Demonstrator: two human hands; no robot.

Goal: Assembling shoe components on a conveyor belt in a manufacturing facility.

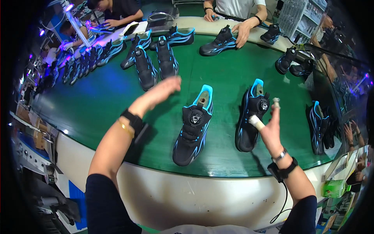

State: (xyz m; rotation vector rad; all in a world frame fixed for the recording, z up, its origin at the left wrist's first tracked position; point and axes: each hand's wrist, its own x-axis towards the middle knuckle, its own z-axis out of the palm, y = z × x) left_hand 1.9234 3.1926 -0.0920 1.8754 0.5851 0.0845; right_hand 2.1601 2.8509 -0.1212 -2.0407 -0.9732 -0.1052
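Note:
Two black sneakers with blue trim and a round dial on the tongue stand on the green belt in front of me, toes toward me: a left sneaker (191, 136) and a right sneaker (247, 124). My left hand (160, 93) hovers up and left of the left sneaker, fingers stretched out, nothing in it. Beside the right sneaker's outer side is my right hand (270, 128), thumb and finger spread, white coverings on the tips. Its thumb tip overlaps the shoe's edge; I cannot tell whether it touches.
Several similar sneakers (167, 58) stand farther back, with a row (83, 64) to the left and more (320, 126) at the right edge. Across the belt, a co-worker's hand (243, 33) is at another sneaker (220, 42). A pale table rim (187, 191) borders the belt near me.

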